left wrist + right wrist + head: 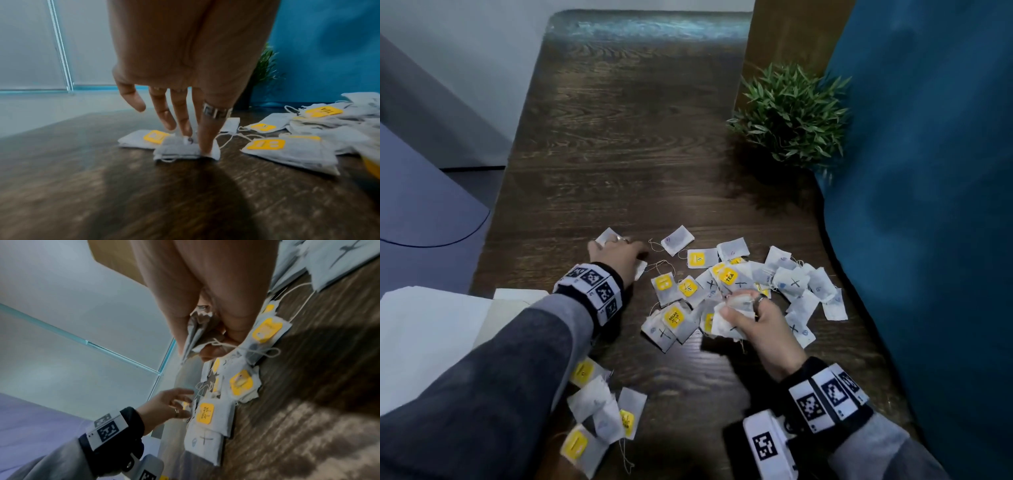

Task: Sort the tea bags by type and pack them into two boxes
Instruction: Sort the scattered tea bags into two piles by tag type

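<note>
Your right hand [751, 317] clutches a bunch of tea bags [729, 320] above the loose pile [726, 284] mid-table [640, 144]; your left hand [179, 123], fingers straight, pins one bag [180, 150]. Trailing strings could drag neighbours along; boxes apparently out of view.

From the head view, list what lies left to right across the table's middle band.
White paper → left hand pressing tea bags → lone tea bag → main tea bag pile with right hand gripping a few → blue cushion.
</note>
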The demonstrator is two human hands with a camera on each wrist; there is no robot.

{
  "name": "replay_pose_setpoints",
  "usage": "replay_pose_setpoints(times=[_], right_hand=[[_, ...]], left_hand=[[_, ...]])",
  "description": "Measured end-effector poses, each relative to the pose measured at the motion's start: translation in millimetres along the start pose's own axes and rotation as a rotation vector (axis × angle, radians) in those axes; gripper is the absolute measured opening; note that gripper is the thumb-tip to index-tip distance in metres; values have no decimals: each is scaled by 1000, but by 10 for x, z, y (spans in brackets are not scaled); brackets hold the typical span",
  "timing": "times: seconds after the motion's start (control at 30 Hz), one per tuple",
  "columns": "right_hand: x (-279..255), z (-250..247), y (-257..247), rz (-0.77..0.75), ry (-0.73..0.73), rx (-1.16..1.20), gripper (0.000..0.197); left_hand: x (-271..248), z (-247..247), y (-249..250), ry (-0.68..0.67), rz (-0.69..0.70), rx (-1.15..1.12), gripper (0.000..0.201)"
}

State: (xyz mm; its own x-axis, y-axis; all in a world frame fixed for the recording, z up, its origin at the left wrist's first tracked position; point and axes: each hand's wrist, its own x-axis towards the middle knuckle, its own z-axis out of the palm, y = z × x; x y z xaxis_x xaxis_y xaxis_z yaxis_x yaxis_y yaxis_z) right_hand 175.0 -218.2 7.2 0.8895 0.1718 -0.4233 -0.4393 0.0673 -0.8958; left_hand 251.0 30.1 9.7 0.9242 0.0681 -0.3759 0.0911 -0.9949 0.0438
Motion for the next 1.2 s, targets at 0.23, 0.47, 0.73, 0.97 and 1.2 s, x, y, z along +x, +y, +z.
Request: replay_pose_setpoints(times=[0.23,0.47,0.73,0.97,1.2], right_hand=[[23,-188,6,-21,71,35,14],[116,-354,-169,-48,83,160,13],[156,-482,-247,-51,101,226,18],[79,-581,-157,-58,143,195,7],[32,-625,-164,-42,148,227,12]], left_hand=[[151,-173,48,-139,-86,149,16],[474,-591,131,-79,-130,-561,17],[714,-231,566,-68,21,-462,20],[744,-372,564,183,13,-864,15],[825,-368,1189,-140,219,-772,39]])
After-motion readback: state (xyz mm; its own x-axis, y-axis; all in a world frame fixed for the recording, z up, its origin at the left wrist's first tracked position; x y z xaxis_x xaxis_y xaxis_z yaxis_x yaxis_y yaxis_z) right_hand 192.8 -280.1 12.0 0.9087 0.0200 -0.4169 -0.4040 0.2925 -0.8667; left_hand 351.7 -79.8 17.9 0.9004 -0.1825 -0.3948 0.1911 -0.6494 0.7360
